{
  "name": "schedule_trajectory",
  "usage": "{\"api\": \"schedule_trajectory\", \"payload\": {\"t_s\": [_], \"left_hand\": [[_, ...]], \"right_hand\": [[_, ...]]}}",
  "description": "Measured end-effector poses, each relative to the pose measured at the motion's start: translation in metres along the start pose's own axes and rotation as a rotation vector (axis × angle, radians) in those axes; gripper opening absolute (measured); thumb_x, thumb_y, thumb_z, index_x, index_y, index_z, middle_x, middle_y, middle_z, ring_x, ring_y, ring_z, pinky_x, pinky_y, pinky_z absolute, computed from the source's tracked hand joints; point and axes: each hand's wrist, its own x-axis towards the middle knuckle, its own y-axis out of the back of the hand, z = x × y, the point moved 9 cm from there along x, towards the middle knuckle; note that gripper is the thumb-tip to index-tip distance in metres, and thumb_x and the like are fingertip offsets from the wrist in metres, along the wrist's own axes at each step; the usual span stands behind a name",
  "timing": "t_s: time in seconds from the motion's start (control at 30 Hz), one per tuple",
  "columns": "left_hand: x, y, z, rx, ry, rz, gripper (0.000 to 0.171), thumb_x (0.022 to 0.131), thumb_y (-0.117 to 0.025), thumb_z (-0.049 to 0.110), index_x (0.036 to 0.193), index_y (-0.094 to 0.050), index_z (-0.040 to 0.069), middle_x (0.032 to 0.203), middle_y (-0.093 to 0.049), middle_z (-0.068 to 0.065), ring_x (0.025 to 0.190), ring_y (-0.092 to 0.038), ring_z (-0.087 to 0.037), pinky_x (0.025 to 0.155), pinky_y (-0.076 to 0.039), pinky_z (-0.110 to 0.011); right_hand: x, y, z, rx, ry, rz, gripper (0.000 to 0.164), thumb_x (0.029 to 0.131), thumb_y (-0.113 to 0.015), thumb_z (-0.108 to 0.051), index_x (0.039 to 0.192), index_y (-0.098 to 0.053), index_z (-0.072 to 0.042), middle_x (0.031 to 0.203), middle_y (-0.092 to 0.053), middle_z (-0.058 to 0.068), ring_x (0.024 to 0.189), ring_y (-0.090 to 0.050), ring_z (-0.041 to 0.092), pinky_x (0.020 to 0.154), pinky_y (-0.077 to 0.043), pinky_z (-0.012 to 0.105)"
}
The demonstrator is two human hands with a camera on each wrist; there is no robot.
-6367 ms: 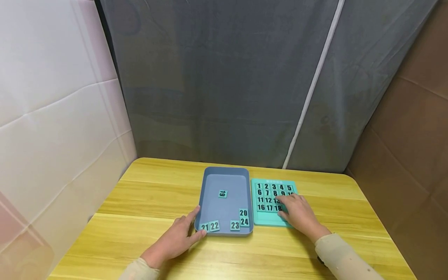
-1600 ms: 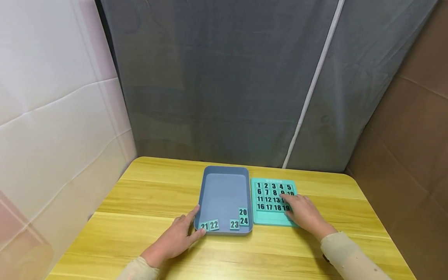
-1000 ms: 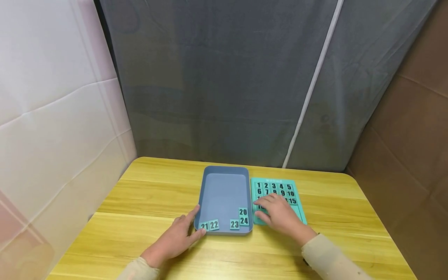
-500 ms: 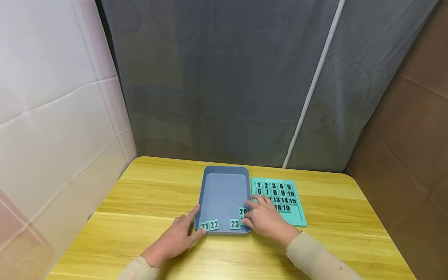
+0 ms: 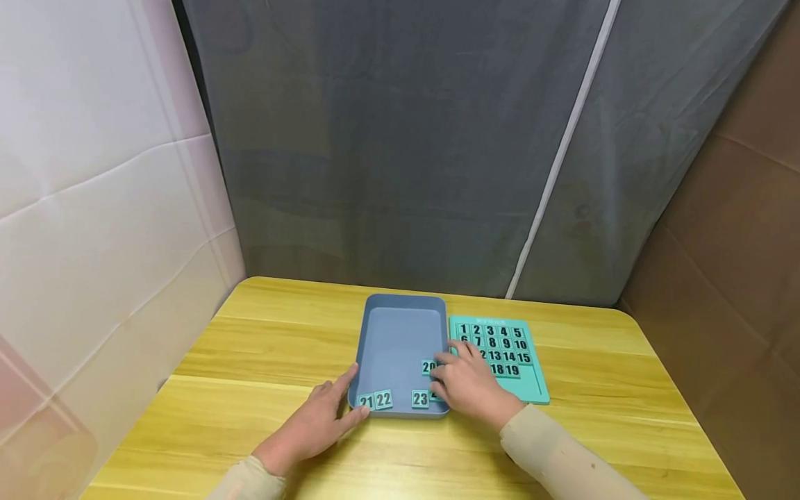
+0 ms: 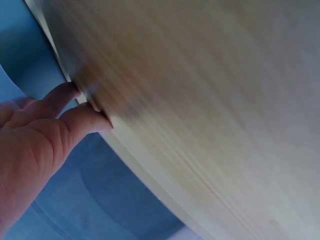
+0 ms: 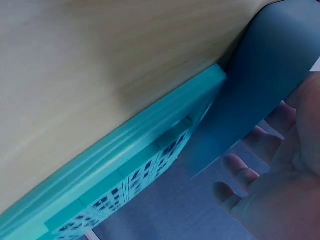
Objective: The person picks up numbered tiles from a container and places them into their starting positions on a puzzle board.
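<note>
Inside the blue-grey tray (image 5: 400, 333) lie several teal number tiles. My right hand (image 5: 471, 385) reaches over the tray's right rim, its fingertips at the number 20 tile (image 5: 428, 367); part of that tile is covered. The same hand partly hides the number 24 tile beside the number 23 tile (image 5: 421, 398). In the right wrist view, the right hand's fingers are spread and loosely bent, with some tips behind the tray wall. My left hand (image 5: 319, 423) rests against the tray's front left corner, near the number 21 tile (image 5: 366, 401) and number 22 tile (image 5: 384, 398).
A teal number board (image 5: 531, 389) stands close to the tray's right side, its tiles in rows up to 19. Both lie on a yellow wooden table (image 5: 275, 347). A grey curtain (image 5: 400, 153) hangs behind, with a white wall (image 5: 106, 173) at left.
Tile 19 went from the tray onto the board earlier. My right hand then moved left from the board into the tray, and tile 20 has shifted slightly left and away. The left hand stays put.
</note>
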Motion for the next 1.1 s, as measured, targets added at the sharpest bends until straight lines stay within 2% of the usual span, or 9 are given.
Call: {"api": "schedule_trajectory", "payload": {"t_s": [0.17, 0.27, 0.43, 0.63, 0.87, 1.1], "left_hand": [[0.001, 0.0, 0.0, 0.001, -0.001, 0.004, 0.086, 0.103, -0.069, 0.049, 0.17, -0.031, 0.012, 0.16, -0.051, -0.029, 0.152, -0.04, -0.054, 0.119, -0.038, -0.071], [0.001, 0.001, 0.0, -0.001, -0.002, 0.004, 0.086, 0.103, -0.069, 0.05, 0.17, -0.031, 0.012, 0.16, -0.051, -0.029, 0.152, -0.04, -0.053, 0.119, -0.039, -0.071], [0.001, 0.001, 0.0, -0.007, 0.005, 0.0, 0.086, 0.103, -0.069, 0.05, 0.17, -0.03, 0.013, 0.161, -0.049, -0.029, 0.154, -0.037, -0.055, 0.119, -0.037, -0.072], [0.001, 0.001, 0.0, -0.012, 0.005, -0.006, 0.087, 0.103, -0.069, 0.051, 0.171, -0.029, 0.014, 0.163, -0.047, -0.028, 0.154, -0.037, -0.055, 0.119, -0.036, -0.072], [0.001, 0.001, 0.0, -0.009, 0.009, -0.003, 0.087, 0.103, -0.068, 0.052, 0.171, -0.029, 0.014, 0.162, -0.048, -0.029, 0.154, -0.037, -0.055, 0.119, -0.037, -0.073], [0.0, 0.001, 0.001, 0.001, 0.009, 0.001, 0.087, 0.103, -0.068, 0.052, 0.17, -0.029, 0.013, 0.161, -0.048, -0.032, 0.153, -0.037, -0.057, 0.119, -0.036, -0.074]], "right_hand": [[0.009, -0.005, 0.002, 0.021, -0.031, 0.003, 0.02, 0.101, -0.074, -0.033, 0.109, -0.084, -0.018, 0.132, -0.076, 0.006, 0.14, -0.056, 0.041, 0.12, -0.039, 0.065], [0.014, -0.008, 0.003, 0.012, -0.057, -0.001, 0.023, 0.101, -0.075, -0.035, 0.115, -0.082, -0.019, 0.13, -0.077, 0.003, 0.14, -0.057, 0.038, 0.121, -0.038, 0.064], [0.023, -0.01, 0.01, 0.013, -0.135, 0.007, 0.038, 0.095, -0.083, -0.035, 0.128, -0.076, -0.019, 0.128, -0.079, 0.001, 0.137, -0.06, 0.032, 0.122, -0.038, 0.059], [0.03, -0.012, 0.013, 0.029, -0.195, -0.016, 0.048, 0.091, -0.087, -0.035, 0.134, -0.074, -0.019, 0.131, -0.078, 0.0, 0.134, -0.061, 0.03, 0.123, -0.036, 0.058], [0.032, -0.015, 0.015, 0.052, -0.209, -0.016, 0.049, 0.092, -0.087, -0.032, 0.137, -0.072, -0.018, 0.128, -0.079, 0.001, 0.129, -0.063, 0.028, 0.124, -0.035, 0.056], [0.029, -0.011, 0.016, 0.124, -0.184, 0.025, 0.051, 0.093, -0.085, -0.03, 0.14, -0.069, -0.018, 0.115, -0.081, -0.001, 0.129, -0.063, 0.03, 0.121, -0.037, 0.056]]}}
